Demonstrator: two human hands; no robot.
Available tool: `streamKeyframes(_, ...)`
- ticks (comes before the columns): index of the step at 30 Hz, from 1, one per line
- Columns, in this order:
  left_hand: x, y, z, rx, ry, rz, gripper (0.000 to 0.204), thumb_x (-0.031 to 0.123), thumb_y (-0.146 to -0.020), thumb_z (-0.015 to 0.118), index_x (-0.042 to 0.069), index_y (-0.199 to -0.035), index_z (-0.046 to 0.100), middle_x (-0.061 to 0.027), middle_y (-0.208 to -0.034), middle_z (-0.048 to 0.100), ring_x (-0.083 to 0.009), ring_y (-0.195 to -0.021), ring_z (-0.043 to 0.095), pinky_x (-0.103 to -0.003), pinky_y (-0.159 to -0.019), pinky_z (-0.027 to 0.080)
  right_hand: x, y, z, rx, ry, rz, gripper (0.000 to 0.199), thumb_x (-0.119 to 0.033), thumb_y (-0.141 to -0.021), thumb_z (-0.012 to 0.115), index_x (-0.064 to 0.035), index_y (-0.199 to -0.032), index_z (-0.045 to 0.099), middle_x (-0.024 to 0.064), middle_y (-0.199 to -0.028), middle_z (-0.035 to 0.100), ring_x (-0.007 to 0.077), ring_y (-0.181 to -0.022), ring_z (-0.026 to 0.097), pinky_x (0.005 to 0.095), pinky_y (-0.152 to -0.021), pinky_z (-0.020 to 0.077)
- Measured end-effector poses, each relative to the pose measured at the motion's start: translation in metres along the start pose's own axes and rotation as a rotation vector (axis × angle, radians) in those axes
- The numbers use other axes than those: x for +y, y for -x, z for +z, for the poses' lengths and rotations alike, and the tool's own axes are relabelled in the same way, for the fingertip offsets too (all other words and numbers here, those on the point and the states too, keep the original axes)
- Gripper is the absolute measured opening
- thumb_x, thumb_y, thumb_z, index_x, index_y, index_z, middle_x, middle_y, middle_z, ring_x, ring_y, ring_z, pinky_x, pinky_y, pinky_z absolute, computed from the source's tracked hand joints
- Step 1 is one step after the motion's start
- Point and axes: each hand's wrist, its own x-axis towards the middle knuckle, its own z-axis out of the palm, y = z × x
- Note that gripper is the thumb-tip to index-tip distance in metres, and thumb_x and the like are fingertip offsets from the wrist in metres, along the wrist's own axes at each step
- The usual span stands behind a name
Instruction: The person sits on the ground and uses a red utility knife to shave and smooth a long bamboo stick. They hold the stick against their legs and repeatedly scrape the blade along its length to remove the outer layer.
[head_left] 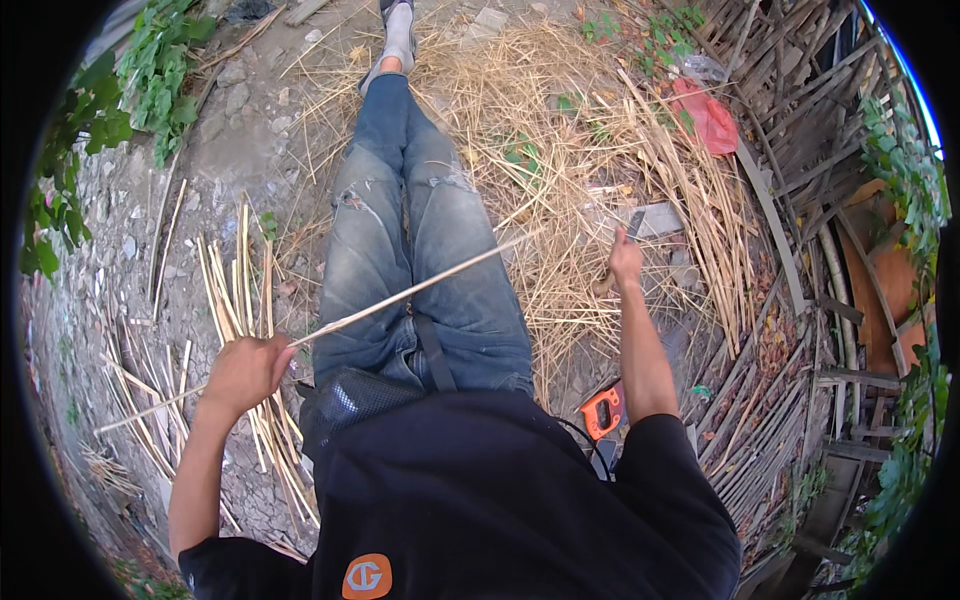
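Observation:
My left hand [246,372] is closed round a long, thin pale wooden stick [410,291]. The stick slants over my thighs, its far end up to the right and its other end past my left wrist. Out to the right, my right hand [626,260] grips a knife [636,224] with a dark blade pointing up and away; a bit of its brownish handle shows below the fist. Blade and stick are apart. Split sticks [240,275] lie on the ground beside my left hand, and dry shavings [565,290] cover the ground near the right one.
My legs in worn jeans [385,240] stretch forward, feet together. At my right hip lies an orange-handled saw [602,412]. A bundle of split sticks [715,240], a red plastic bag [706,118] and a grey block [658,219] are on the right, before a wooden fence [800,150].

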Motion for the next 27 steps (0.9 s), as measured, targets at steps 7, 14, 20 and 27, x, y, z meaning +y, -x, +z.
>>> streamKeyframes(7, 0.039, -0.032, 0.005, 0.027, 0.306, -0.098, 0.036, 0.033, -0.108, 0.053, 0.003, -0.095, 0.067, -0.0263, -0.076, 0.068, -0.05, -0.077, 0.067, -0.059, -0.076, 0.053, -0.078, 0.054, -0.048, 0.036, -0.34, -0.188, 0.077, -0.063, -0.106, 0.046, 0.0041, -0.072, 0.062, 0.0138, -0.058, 0.055, 0.0238, -0.059, 0.053, 0.0451, -0.06, 0.04)
streamKeyframes(14, 0.099, -0.108, 0.037, 0.054, 0.302, -0.072, 0.049, 0.043, -0.111, 0.044, 0.002, -0.1, 0.07, -0.0277, -0.088, 0.072, -0.0516, -0.086, 0.069, -0.059, -0.081, 0.055, -0.213, 0.196, -0.061, -0.447, -0.185, -0.485, 0.065, -0.053, -0.108, 0.047, 0.0054, -0.09, 0.07, 0.027, -0.07, 0.067, 0.0434, -0.069, 0.069, 0.0523, -0.07, 0.0533)
streamKeyframes(20, 0.119, -0.13, 0.038, 0.075, 0.23, -0.032, 0.051, 0.042, -0.111, 0.044, 0.002, -0.093, 0.071, -0.0267, -0.082, 0.072, -0.049, -0.082, 0.071, -0.058, -0.077, 0.057, -0.224, 0.231, -0.047, -0.486, -0.14, -0.544, 0.063, -0.052, -0.106, 0.052, 0.0048, -0.084, 0.07, 0.0311, -0.075, 0.068, 0.0503, -0.076, 0.069, 0.056, -0.074, 0.0539)
streamKeyframes(27, 0.115, -0.132, 0.048, 0.152, 0.138, 0.021, 0.052, 0.045, -0.11, 0.048, 0.002, -0.091, 0.071, -0.0252, -0.077, 0.071, -0.0459, -0.075, 0.072, -0.054, -0.069, 0.058, -0.231, 0.23, -0.049, -0.484, -0.08, -0.562, 0.066, -0.054, -0.106, 0.05, 0.0046, -0.085, 0.07, 0.0309, -0.077, 0.069, 0.0496, -0.078, 0.069, 0.0564, -0.077, 0.0542)
